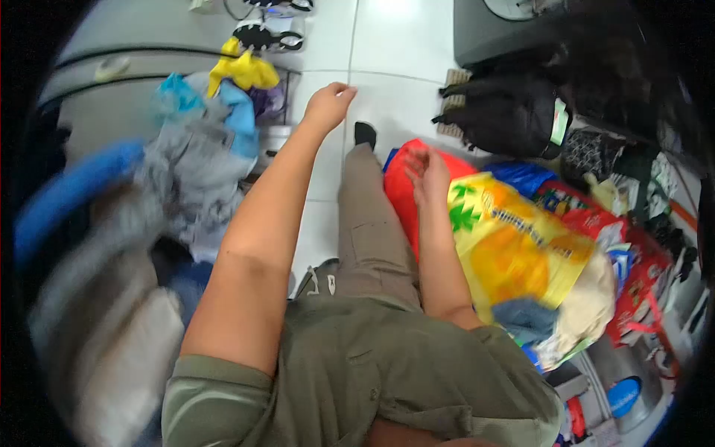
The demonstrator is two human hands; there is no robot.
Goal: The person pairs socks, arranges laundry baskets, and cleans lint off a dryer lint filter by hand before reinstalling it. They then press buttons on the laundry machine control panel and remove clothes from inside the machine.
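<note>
My left hand (328, 109) is held out over the white tiled floor (320, 179), its fingers curled together at the tips; whether something small is between them I cannot make out. My right hand (430, 176) is raised over a red bag (406, 197), fingers apart and holding nothing. Beside my right forearm lies a yellow printed bag (514, 238) with cloth at its opening. Left of my left forearm is a heap of grey clothes (197, 167), with a light blue cloth (238, 119) and a yellow cloth (244, 71) at its far end.
A black backpack (510, 115) lies at the right, near a dark grey piece of furniture (484, 37). Black-and-white shoes (267, 37) stand at the top. A blurred blue tube-like thing (82, 190) and more clothes (126, 357) are at the left.
</note>
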